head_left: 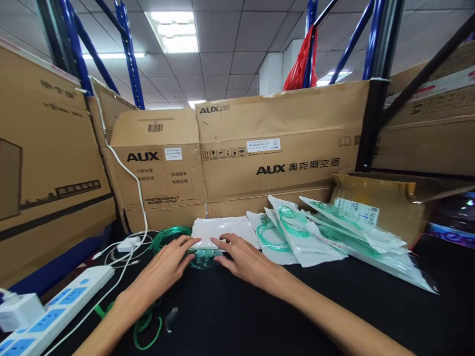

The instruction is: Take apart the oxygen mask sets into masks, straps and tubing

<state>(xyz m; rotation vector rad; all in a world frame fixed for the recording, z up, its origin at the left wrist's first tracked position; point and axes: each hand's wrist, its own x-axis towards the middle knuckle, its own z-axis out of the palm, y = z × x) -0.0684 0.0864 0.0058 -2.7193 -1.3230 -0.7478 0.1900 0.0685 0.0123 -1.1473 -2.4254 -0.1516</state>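
A white pouch (224,228) lies in the middle of the black table, at the foot of the cardboard. My left hand (174,257) rests at its near left edge, fingers apart. At the near right edge is my right hand (241,257), its fingers spread too. Between both hands, along the pouch's near side, sits a clear greenish plastic piece (203,259); my thumbs are beside it. Coiled green tubing (170,237) lies just behind my left hand. Right of the pouch are several packets with pale green tubing (293,222).
A white power strip (63,301) with a plugged adapter and white cables is at the left. Green bands (148,332) and a small clear piece (171,319) lie near the front. Cardboard walls (274,118) stand behind; an open carton (374,193) is at the right.
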